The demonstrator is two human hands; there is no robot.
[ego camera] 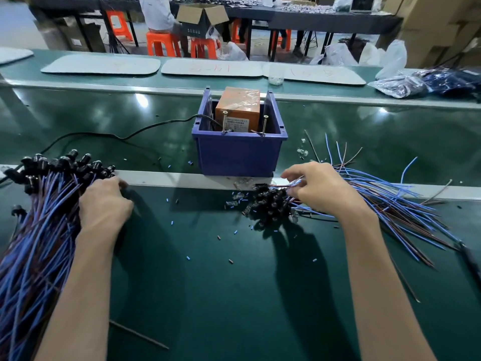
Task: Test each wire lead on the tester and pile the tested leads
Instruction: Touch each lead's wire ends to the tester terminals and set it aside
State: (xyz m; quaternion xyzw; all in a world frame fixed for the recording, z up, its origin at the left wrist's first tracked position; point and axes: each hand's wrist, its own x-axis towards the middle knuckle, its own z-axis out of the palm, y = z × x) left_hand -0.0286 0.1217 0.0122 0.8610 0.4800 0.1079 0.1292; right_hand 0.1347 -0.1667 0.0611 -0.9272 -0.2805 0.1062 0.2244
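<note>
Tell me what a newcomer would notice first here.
The blue bin at centre, holding the orange tester with two upright screws. On the left, a big bundle of blue and brown leads lies under the left hand; on the right, the right hand pinches into a looser fan of leads.

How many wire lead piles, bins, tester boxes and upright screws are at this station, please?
Wire lead piles: 2, left pile, right pile
Blue bin: 1
Orange tester box: 1
Upright screws: 2, left screw, right screw
Total: 6
</note>
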